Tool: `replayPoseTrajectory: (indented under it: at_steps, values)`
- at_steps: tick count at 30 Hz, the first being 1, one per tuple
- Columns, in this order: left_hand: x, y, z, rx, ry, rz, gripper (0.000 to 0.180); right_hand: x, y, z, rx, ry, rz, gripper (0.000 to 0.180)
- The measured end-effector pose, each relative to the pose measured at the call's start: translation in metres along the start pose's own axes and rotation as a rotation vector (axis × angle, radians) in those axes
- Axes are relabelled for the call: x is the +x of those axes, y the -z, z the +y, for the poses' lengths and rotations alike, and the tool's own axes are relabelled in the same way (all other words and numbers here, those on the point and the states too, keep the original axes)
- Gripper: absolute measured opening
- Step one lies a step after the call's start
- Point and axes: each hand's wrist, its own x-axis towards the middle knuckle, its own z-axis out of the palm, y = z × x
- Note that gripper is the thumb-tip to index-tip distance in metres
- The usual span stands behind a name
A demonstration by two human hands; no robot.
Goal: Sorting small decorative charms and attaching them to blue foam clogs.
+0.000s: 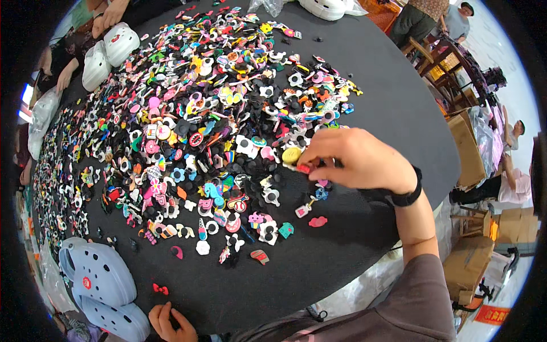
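Centrally, the right hand pinches a red charm between nearly closed fingers at the edge of the pile, where a slack grip could lose it; whether the left hand, half-curled near the bow, holds anything cannot be told.

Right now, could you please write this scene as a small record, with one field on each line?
Right hand: pinching a red charm at the pile's right edge
Left hand: fingers curled at the near edge; nothing seen in it
Nearest to left hand: red bow, blue clogs
On one blue clog: red badge
Surface: black table
Pile: many mixed, colourful charms, too many to count
Upper left: white clogs, another person's hand close by
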Motion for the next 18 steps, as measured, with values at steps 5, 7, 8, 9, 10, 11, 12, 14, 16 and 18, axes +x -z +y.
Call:
replayPoseTrajectory:
  at_steps: [5, 7, 8, 9, 10, 11, 12, 14, 16, 18]
  values:
    - [0.001, 0.001, 0.0, -0.009, 0.001, -0.002, 0.011, 0.005, 0.011, 0.018, 0.642, -0.291, -0.073, 0.022]
    - [0.002, 0.001, 0.001, -0.019, 0.006, 0.001, 0.012, 0.006, 0.006, 0.022, 0.817, -0.289, -0.121, 0.023]
    - [0.002, 0.002, 0.001, -0.019, 0.004, -0.004, 0.012, 0.008, -0.002, 0.026, 0.834, -0.188, -0.097, 0.027]
    - [0.002, 0.002, 0.0, -0.021, 0.005, -0.001, 0.012, 0.007, -0.004, 0.028, 0.831, -0.187, -0.097, 0.027]
    - [0.001, 0.0, 0.0, -0.025, 0.012, 0.005, 0.013, 0.007, -0.005, 0.029, 0.858, -0.154, -0.09, 0.027]
    - [0.001, 0.0, 0.0, -0.027, 0.018, 0.008, 0.013, 0.007, -0.006, 0.029, 0.889, -0.121, -0.083, 0.028]
    - [0.001, 0.001, -0.001, -0.025, 0.017, 0.007, 0.013, 0.008, -0.002, 0.024, 0.893, -0.182, -0.103, 0.029]
    - [0.002, 0.001, -0.001, -0.026, 0.001, 0.005, 0.012, 0.01, -0.002, 0.023, 0.897, -0.203, -0.124, 0.029]
    - [0.002, 0.002, -0.001, -0.028, -0.003, 0.0, 0.011, 0.01, -0.005, 0.024, 0.9, -0.222, -0.144, 0.029]
    - [0.002, 0.001, -0.001, -0.032, -0.009, -0.002, 0.011, 0.009, -0.009, 0.027, 0.929, -0.189, -0.112, 0.03]
